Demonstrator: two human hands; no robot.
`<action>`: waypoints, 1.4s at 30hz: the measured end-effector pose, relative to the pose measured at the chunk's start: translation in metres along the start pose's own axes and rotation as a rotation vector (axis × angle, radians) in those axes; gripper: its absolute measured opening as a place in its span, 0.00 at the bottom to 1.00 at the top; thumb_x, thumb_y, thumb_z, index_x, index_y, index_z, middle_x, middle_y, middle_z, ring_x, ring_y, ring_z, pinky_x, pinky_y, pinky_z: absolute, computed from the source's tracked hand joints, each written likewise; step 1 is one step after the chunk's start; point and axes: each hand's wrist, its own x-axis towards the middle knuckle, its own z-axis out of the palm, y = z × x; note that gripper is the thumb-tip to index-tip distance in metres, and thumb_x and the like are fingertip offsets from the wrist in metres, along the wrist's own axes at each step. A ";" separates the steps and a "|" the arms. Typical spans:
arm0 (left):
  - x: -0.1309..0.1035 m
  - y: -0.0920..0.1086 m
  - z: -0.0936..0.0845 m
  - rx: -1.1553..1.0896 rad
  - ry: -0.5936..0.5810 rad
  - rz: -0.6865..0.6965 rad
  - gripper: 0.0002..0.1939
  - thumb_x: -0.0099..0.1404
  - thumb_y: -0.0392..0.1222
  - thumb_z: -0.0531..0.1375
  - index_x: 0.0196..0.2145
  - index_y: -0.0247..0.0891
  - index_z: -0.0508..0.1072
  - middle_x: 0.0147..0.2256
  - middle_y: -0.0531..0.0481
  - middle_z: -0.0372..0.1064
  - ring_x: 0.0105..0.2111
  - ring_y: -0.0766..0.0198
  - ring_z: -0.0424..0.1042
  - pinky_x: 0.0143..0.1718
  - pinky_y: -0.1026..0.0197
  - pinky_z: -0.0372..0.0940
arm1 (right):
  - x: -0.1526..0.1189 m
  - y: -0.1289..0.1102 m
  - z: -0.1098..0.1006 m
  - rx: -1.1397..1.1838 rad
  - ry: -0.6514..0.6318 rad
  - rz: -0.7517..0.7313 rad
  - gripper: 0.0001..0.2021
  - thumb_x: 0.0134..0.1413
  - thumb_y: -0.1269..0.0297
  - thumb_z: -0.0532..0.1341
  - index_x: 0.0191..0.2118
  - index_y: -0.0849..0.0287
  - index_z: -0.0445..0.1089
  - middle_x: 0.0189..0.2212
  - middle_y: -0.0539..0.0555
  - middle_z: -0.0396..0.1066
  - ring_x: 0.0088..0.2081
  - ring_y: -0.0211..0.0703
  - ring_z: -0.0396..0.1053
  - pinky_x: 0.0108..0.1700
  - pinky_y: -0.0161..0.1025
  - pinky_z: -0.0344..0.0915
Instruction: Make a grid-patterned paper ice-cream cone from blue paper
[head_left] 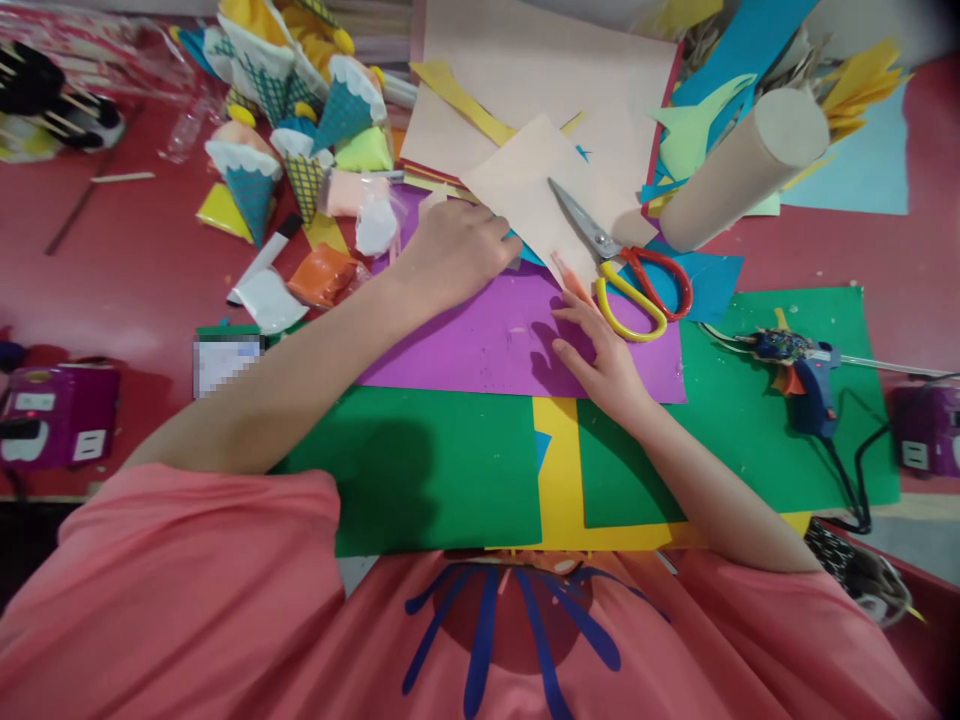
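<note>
My left hand is closed, fingers curled down over the upper part of a purple sheet. Blue paper and a cream paper piece lie at its fingertips; what its fingers hold, if anything, is hidden. Above the sheet's right side, my right hand has its fingers apart. Close by its fingertips is an orange pen-like stick with a clear tip. Scissors with one red and one yellow handle loop rest just beyond, blades slightly apart, partly on the cream paper and pointing up left.
Several small decorated cones stand at the upper left, with packets of orange clay nearer. A cardboard tube leans at the upper right. On green sheets at the right lies a blue glue gun with a cord.
</note>
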 end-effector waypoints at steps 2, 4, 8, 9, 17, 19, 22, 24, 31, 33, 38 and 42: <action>-0.010 0.009 -0.018 0.044 0.001 -0.019 0.11 0.62 0.30 0.48 0.27 0.39 0.67 0.28 0.46 0.65 0.35 0.58 0.67 0.43 0.50 0.63 | -0.001 0.000 0.000 0.002 0.007 0.016 0.15 0.60 0.61 0.58 0.51 0.57 0.68 0.62 0.63 0.62 0.65 0.55 0.59 0.64 0.60 0.58; -0.023 0.020 -0.039 0.153 -0.002 -0.035 0.12 0.63 0.30 0.47 0.28 0.39 0.68 0.28 0.46 0.65 0.36 0.56 0.68 0.42 0.50 0.64 | -0.001 0.000 0.001 0.003 0.008 0.024 0.15 0.60 0.61 0.58 0.51 0.57 0.67 0.63 0.64 0.61 0.65 0.55 0.58 0.64 0.59 0.58; -0.055 0.042 -0.082 0.314 0.075 -0.098 0.13 0.66 0.36 0.46 0.32 0.39 0.70 0.28 0.48 0.62 0.39 0.52 0.72 0.40 0.51 0.65 | -0.002 0.001 0.002 0.016 0.002 0.015 0.15 0.61 0.61 0.57 0.52 0.56 0.66 0.65 0.63 0.59 0.67 0.56 0.55 0.65 0.60 0.55; -0.062 0.045 -0.091 0.305 0.131 -0.178 0.14 0.67 0.37 0.46 0.32 0.38 0.70 0.27 0.49 0.61 0.37 0.53 0.72 0.39 0.52 0.64 | -0.001 0.001 0.002 0.014 0.002 0.008 0.15 0.61 0.60 0.56 0.52 0.56 0.66 0.65 0.62 0.58 0.67 0.56 0.55 0.65 0.61 0.55; -0.081 0.036 -0.032 -0.726 0.446 -0.567 0.05 0.60 0.35 0.59 0.32 0.41 0.65 0.14 0.64 0.52 0.13 0.74 0.51 0.16 0.69 0.44 | -0.001 -0.001 0.001 0.016 0.025 0.078 0.19 0.60 0.46 0.55 0.43 0.58 0.69 0.42 0.61 0.75 0.49 0.55 0.71 0.53 0.56 0.66; -0.078 0.038 0.002 -1.024 0.361 -0.657 0.07 0.60 0.37 0.60 0.35 0.41 0.65 0.16 0.63 0.56 0.13 0.72 0.56 0.17 0.69 0.50 | -0.001 -0.002 0.002 0.092 0.039 0.138 0.22 0.58 0.41 0.54 0.32 0.57 0.67 0.30 0.55 0.72 0.39 0.50 0.71 0.47 0.51 0.69; -0.077 0.053 0.034 -1.384 0.239 -0.646 0.13 0.58 0.45 0.64 0.39 0.40 0.65 0.24 0.59 0.67 0.21 0.69 0.68 0.23 0.66 0.64 | 0.000 -0.001 0.002 0.237 0.117 0.236 0.23 0.56 0.40 0.56 0.24 0.55 0.61 0.22 0.49 0.66 0.30 0.43 0.68 0.41 0.45 0.70; -0.078 0.062 0.040 -1.519 0.134 -0.579 0.19 0.57 0.50 0.66 0.41 0.41 0.64 0.26 0.57 0.70 0.24 0.67 0.72 0.28 0.64 0.68 | 0.001 0.001 0.001 0.307 0.205 0.272 0.20 0.54 0.43 0.59 0.26 0.54 0.64 0.25 0.50 0.69 0.33 0.44 0.70 0.44 0.45 0.70; -0.085 0.062 0.049 -1.421 0.312 -0.172 0.20 0.67 0.58 0.58 0.51 0.46 0.64 0.45 0.49 0.73 0.43 0.63 0.75 0.41 0.62 0.70 | 0.004 0.002 -0.004 0.406 0.122 0.285 0.15 0.51 0.50 0.64 0.39 0.55 0.73 0.42 0.52 0.77 0.48 0.50 0.73 0.55 0.49 0.69; -0.088 0.062 0.055 -1.358 0.390 -0.137 0.18 0.66 0.55 0.60 0.50 0.49 0.66 0.50 0.50 0.70 0.47 0.64 0.73 0.41 0.64 0.69 | 0.004 -0.002 -0.006 0.397 0.057 0.267 0.15 0.52 0.50 0.64 0.40 0.55 0.73 0.42 0.53 0.78 0.45 0.50 0.74 0.50 0.49 0.72; -0.093 0.066 0.054 -1.255 0.318 -0.210 0.14 0.68 0.45 0.58 0.52 0.51 0.67 0.47 0.52 0.72 0.31 0.71 0.72 0.27 0.68 0.64 | 0.004 -0.008 -0.006 0.308 -0.075 0.276 0.18 0.53 0.45 0.62 0.29 0.58 0.70 0.30 0.53 0.76 0.29 0.43 0.71 0.31 0.40 0.71; -0.091 0.066 0.046 -1.130 0.178 -0.230 0.13 0.64 0.43 0.58 0.45 0.41 0.76 0.44 0.48 0.76 0.43 0.60 0.74 0.40 0.60 0.69 | 0.002 -0.008 -0.002 0.164 -0.123 0.191 0.22 0.56 0.42 0.58 0.27 0.59 0.69 0.23 0.51 0.71 0.25 0.39 0.66 0.27 0.37 0.66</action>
